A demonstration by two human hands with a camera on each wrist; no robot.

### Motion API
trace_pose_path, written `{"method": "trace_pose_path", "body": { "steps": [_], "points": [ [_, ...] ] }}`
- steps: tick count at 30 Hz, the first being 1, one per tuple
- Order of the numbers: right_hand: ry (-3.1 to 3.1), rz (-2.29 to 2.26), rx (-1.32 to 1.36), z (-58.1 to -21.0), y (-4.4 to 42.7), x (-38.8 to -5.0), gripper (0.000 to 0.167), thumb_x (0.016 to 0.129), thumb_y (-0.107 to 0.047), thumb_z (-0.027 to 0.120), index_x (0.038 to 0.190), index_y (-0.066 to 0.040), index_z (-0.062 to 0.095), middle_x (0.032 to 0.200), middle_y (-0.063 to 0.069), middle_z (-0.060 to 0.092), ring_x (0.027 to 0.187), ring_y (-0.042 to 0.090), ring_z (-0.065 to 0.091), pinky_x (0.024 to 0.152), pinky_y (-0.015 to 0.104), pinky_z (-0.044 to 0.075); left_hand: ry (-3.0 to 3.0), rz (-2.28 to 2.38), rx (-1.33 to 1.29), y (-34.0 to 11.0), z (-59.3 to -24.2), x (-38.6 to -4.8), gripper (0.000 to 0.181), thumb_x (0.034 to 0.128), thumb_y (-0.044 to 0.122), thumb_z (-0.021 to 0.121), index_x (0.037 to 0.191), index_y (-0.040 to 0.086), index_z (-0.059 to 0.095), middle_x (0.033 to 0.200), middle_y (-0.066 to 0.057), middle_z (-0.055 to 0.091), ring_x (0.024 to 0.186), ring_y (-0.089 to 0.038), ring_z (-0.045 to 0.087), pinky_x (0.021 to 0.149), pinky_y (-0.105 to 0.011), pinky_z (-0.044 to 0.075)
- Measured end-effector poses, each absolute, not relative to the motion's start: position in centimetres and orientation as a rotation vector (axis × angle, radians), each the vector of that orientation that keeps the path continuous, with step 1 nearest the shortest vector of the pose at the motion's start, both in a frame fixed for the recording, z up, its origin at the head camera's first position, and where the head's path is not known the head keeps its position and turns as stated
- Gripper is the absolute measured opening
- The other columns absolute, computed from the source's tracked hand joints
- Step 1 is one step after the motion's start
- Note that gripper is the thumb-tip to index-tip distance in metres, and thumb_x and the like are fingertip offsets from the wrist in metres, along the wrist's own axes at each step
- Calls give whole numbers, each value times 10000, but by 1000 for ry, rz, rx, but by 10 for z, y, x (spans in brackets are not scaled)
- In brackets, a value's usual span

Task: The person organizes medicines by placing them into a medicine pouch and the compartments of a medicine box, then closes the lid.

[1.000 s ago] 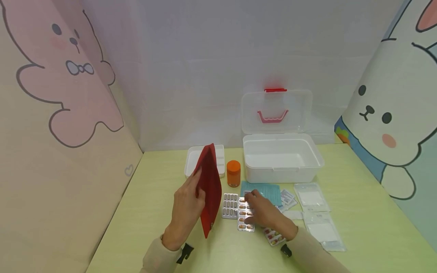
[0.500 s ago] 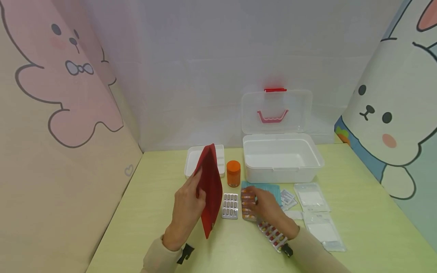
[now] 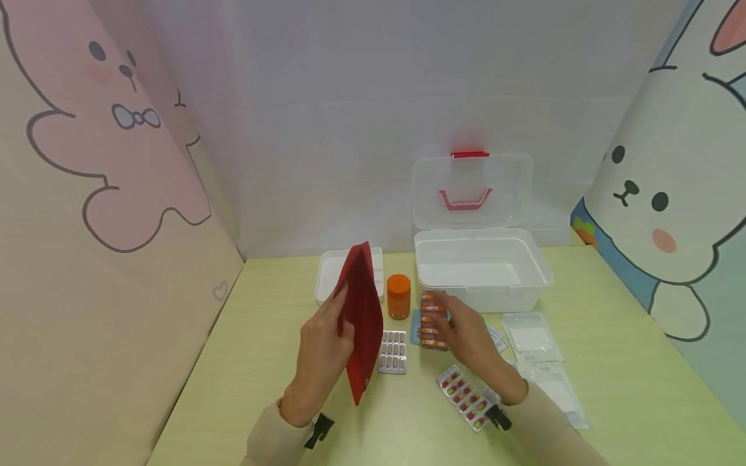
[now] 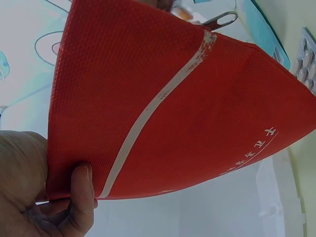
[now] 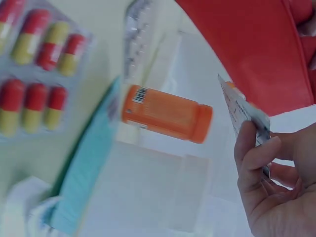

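Held upright by my left hand (image 3: 323,349) is a red fabric pouch (image 3: 368,323). In the left wrist view, the thumb pinches one corner of the pouch (image 4: 148,98); a metal zip pull (image 4: 224,19) shows at its upper edge. My right hand (image 3: 474,333) pinches a blister pack (image 3: 430,310) of orange capsules, raised above the table to the right of the pouch. The right wrist view shows this pack (image 5: 242,111) nearly edge-on, close to the pouch. Two other packs lie on the table: one with grey capsules (image 3: 393,353), one with red-yellow capsules (image 3: 463,398).
Behind the hands stand an orange bottle (image 3: 399,299), a white tray (image 3: 329,272) and a white box (image 3: 484,299) with its clear lid raised. A blue packet (image 3: 415,327) is partly covered by the right hand's pack. Clear packets (image 3: 531,338) lie at right.
My right hand has picked up the orange-capsule blister pack and lifted it away from the table, uncovering the red-yellow one. The left hand and pouch have shifted slightly right.
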State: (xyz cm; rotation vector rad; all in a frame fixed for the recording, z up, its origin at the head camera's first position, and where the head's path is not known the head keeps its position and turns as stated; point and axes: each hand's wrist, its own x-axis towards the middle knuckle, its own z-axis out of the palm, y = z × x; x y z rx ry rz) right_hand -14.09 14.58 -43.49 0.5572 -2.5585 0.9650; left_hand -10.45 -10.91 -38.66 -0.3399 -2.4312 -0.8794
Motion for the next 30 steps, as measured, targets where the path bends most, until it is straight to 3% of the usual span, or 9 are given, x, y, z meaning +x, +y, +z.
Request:
{"method": "trace_pose_path", "body": {
  "steps": [5,22,30],
  "points": [
    [-2446,924,576,-415,148,-138,418,933,-35,623,1344,-32,542,1116,130,683,729,126,564,647,252,520,-2415,-884,-360,-105,-383,-105,606,849,-39,661,1427,49,502,1274,-166,642,1014,-310,698,731,-384,601],
    [-2155,1097,695,-355,136,-117,435,912,39,619,1332,-72,585,925,83,669,538,84,632,462,107,458,-2373,-928,-427,-84,-372,-110,607,856,-47,635,1436,70,499,1315,-137,626,1024,-293,700,728,-357,601],
    [-2098,983,758,-341,121,-113,479,846,67,685,1303,-56,609,878,59,678,568,79,632,520,123,500,-2348,-891,-457,-70,-367,-116,580,850,-66,614,1413,31,515,1351,-157,606,1028,-290,704,734,-353,601]
  ]
}}
